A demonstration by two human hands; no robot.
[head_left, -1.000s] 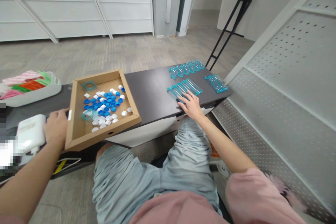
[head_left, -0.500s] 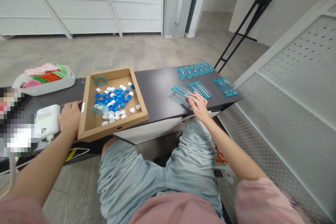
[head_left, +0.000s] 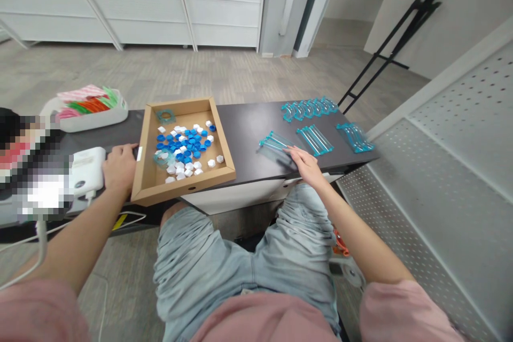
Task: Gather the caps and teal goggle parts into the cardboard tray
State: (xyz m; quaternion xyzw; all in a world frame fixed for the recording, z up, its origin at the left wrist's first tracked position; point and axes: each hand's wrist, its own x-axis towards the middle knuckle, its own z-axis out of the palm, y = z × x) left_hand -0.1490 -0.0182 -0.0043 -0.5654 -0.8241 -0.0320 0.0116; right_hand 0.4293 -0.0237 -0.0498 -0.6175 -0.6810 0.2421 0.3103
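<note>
My right hand (head_left: 308,165) lies low over the dark table with fingers stretched out. Its fingertips touch the near right end of a loose group of clear plastic rods with teal ends (head_left: 274,141). Just right of that group is a second row of teal-ended rods (head_left: 315,140). Behind them stands a line of curved teal clear pieces (head_left: 309,109), and wavy teal pieces (head_left: 355,137) lie at the far right. My left hand (head_left: 120,167) rests, fingers extended, between the cardboard tray (head_left: 140,184) and a white power adapter (head_left: 87,170), holding nothing visible.
Blue and white hexagonal pieces (head_left: 188,150) and teal rings (head_left: 165,116) lie in the tray. A white basket (head_left: 94,121) of colourful wrapped sticks is at the back left. White cables (head_left: 42,248) run beside my left arm. A perforated panel (head_left: 452,171) stands at the right.
The view has shifted slightly left, so things sit further right. The rods under my right fingertips have turned a little and spread at their far end. My left hand stays beside the tray.
</note>
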